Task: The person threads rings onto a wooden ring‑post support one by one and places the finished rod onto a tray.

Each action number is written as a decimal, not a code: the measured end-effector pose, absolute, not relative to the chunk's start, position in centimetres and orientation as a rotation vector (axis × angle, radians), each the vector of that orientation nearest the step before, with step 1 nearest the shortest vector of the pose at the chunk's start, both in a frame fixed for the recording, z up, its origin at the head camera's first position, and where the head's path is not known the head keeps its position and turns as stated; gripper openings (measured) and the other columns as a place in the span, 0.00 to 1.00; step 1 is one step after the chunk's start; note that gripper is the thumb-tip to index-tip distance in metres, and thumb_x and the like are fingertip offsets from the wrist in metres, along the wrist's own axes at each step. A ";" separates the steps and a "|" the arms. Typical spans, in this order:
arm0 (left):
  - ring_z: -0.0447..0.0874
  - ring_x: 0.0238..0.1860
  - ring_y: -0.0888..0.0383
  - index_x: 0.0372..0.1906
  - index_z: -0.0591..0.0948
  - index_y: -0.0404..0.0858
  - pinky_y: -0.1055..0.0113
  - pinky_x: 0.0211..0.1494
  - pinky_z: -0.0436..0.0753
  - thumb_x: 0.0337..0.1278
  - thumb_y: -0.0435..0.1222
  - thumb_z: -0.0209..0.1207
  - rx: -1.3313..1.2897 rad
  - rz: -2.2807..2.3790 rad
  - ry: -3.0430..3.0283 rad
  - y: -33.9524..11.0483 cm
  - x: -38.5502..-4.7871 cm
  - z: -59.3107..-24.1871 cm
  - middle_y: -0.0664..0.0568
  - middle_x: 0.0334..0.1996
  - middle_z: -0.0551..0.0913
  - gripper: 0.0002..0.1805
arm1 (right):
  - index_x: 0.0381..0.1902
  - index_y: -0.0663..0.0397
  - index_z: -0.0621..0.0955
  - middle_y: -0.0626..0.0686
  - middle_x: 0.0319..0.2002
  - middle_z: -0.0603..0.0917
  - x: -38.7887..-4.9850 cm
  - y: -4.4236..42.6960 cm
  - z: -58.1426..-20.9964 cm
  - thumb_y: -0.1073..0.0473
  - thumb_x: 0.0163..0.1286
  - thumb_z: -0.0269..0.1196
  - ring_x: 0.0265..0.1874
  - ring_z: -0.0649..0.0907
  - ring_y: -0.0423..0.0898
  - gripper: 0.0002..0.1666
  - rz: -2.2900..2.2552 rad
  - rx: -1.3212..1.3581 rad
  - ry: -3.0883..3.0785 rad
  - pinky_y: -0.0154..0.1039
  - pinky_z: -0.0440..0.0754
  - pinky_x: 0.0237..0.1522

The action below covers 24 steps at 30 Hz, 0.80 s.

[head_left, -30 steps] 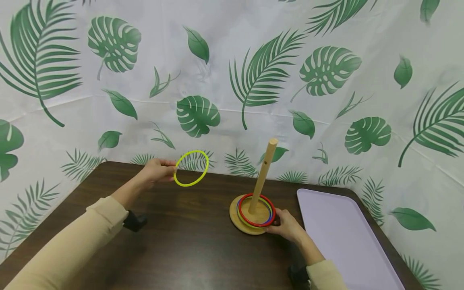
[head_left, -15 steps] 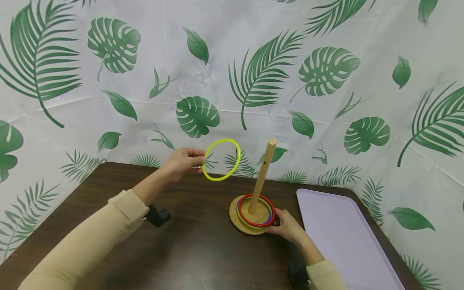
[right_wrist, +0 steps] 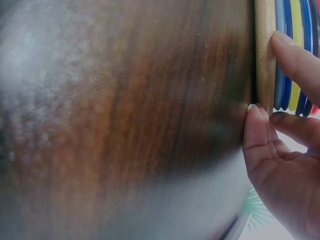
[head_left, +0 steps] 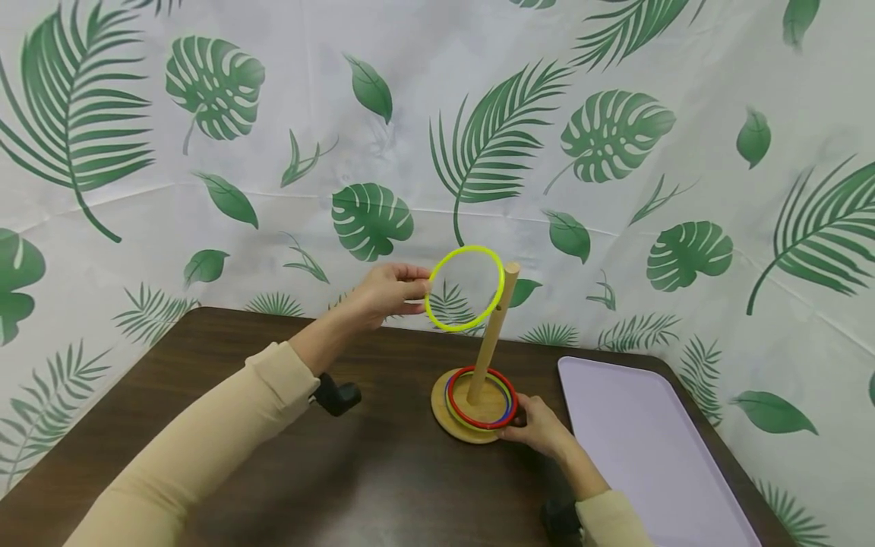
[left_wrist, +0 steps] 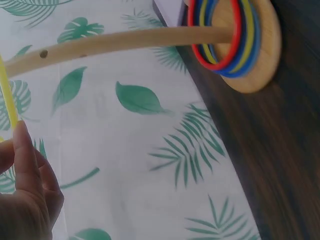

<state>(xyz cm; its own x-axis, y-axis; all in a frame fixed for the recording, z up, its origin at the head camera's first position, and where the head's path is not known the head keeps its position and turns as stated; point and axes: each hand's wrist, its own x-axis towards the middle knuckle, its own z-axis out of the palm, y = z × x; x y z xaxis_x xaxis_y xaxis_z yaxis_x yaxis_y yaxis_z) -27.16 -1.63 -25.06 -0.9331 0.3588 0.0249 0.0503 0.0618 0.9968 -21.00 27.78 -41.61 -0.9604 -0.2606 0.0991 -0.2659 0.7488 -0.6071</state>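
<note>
My left hand [head_left: 391, 295] pinches a bright yellow ring [head_left: 453, 329] by its left side, tilted in the air. In the head view the ring's right side overlaps the top of a wooden peg [head_left: 489, 342]; whether they touch I cannot tell. The peg rises from a round wooden base [head_left: 440, 406]. Around its foot lie several stacked rings, a red ring [left_wrist: 212, 67] uppermost, with blue and yellow below. My right hand [head_left: 540, 427] grips the near right edge of the base; in the right wrist view its thumb [right_wrist: 297, 62] lies against the rim.
A pale purple tray [head_left: 632, 441] lies to the right on the dark wooden table [head_left: 396, 486]. A white cloth with green leaves [head_left: 307, 205] hangs behind the table. Black wrist devices [head_left: 336, 395] sit at both cuffs.
My left hand has carried the yellow ring rightward and up, from left of the stand to the peg's top. The right hand and the stand have stayed in place.
</note>
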 end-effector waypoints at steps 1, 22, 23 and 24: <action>0.81 0.41 0.56 0.54 0.74 0.28 0.62 0.49 0.84 0.64 0.31 0.55 0.418 1.968 2.104 -1.3 -27.1 -24.9 0.40 0.47 0.78 0.16 | 0.50 0.72 0.76 0.52 0.31 0.77 -21.0 27.8 -41.6 0.62 0.45 0.75 0.31 0.73 0.44 0.34 1.015 0.427 -2.935 0.33 0.74 0.34; 0.80 0.37 0.58 0.52 0.77 0.28 0.62 0.45 0.85 0.63 0.29 0.54 0.343 1.922 2.051 4.0 -27.4 -27.6 0.39 0.46 0.79 0.14 | 0.47 0.76 0.75 0.55 0.32 0.82 -21.1 27.8 -41.3 0.65 0.48 0.73 0.29 0.77 0.44 0.30 1.139 0.591 -2.884 0.32 0.76 0.31; 0.80 0.37 0.57 0.52 0.77 0.28 0.62 0.44 0.85 0.63 0.29 0.55 0.324 1.905 2.065 4.1 -27.4 -28.2 0.38 0.45 0.79 0.14 | 0.47 0.76 0.75 0.55 0.32 0.82 -21.1 27.8 -41.3 0.65 0.48 0.72 0.29 0.77 0.43 0.30 1.148 0.600 -2.883 0.32 0.77 0.31; 0.80 0.36 0.57 0.51 0.77 0.28 0.62 0.43 0.86 0.62 0.29 0.55 0.297 1.886 2.074 4.1 -27.4 -28.8 0.39 0.45 0.79 0.14 | 0.47 0.76 0.75 0.56 0.32 0.82 -21.2 27.9 -41.3 0.65 0.49 0.72 0.29 0.78 0.43 0.29 1.149 0.610 -2.883 0.32 0.77 0.31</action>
